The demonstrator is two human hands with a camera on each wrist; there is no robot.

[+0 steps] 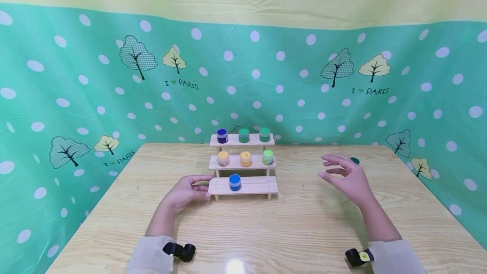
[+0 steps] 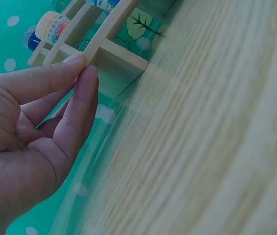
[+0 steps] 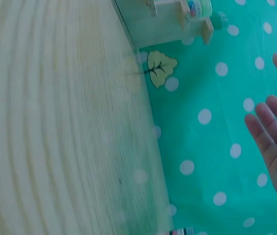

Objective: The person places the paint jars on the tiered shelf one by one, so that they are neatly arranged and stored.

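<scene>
A three-step wooden display stand (image 1: pixel 251 186) bears several small paint jars. On its lowest step sits a blue jar (image 1: pixel 235 182). Two orange-yellow jars (image 1: pixel 245 159) and a light green jar (image 1: pixel 268 157) line the middle step. The top step holds a dark blue jar (image 1: pixel 222 136) and two green jars (image 1: pixel 244 135). With thumb and fingertips, my left hand (image 2: pixel 40 112) pinches the left end of the lowest step. Held up to the right of the stand, my right hand (image 1: pixel 348 179) has spread, slightly bent fingers and nothing in them. Behind it, a dark green jar (image 1: pixel 355 160) is partly hidden.
The wood-grain table (image 1: pixel 304 227) reaches back to a green dotted cloth (image 1: pixel 281 71) printed with trees. Black wrist cameras (image 1: pixel 185 252) are strapped over both light sleeves. A striped label edge (image 3: pixel 182 231) shows at the bottom of the right wrist view.
</scene>
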